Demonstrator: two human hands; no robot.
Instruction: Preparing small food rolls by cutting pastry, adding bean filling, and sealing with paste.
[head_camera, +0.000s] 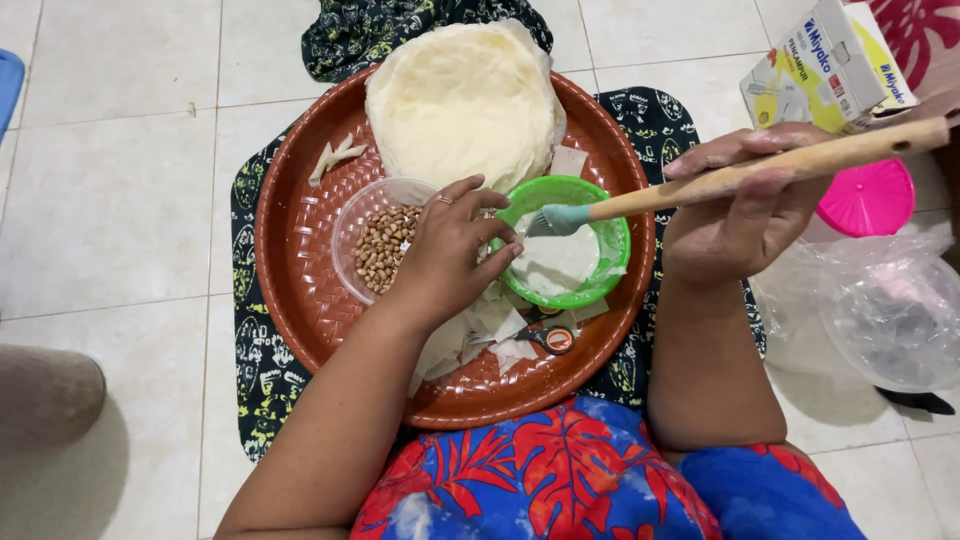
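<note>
Her right hand (735, 215) grips a long wooden-handled brush (760, 170), its pale bristles dipped into white paste in the small green plastic bowl (612, 240). Her left hand (445, 255) rests half-curled against that bowl's rim, over a clear tub of peanuts (375, 245), all on a round brown woven tray (300, 290).

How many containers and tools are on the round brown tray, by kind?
Bowls: 2, a green bowl of white paste and a clear bowl of peanuts under the left hand.
Brushes: 1, a wooden-handled brush held by the right hand, tip in the green bowl.
Scissors: 1, orange-handled scissors.
Wrapper stacks: 1, a pale wrapper stack.
Total: 5 on the tray.
</note>
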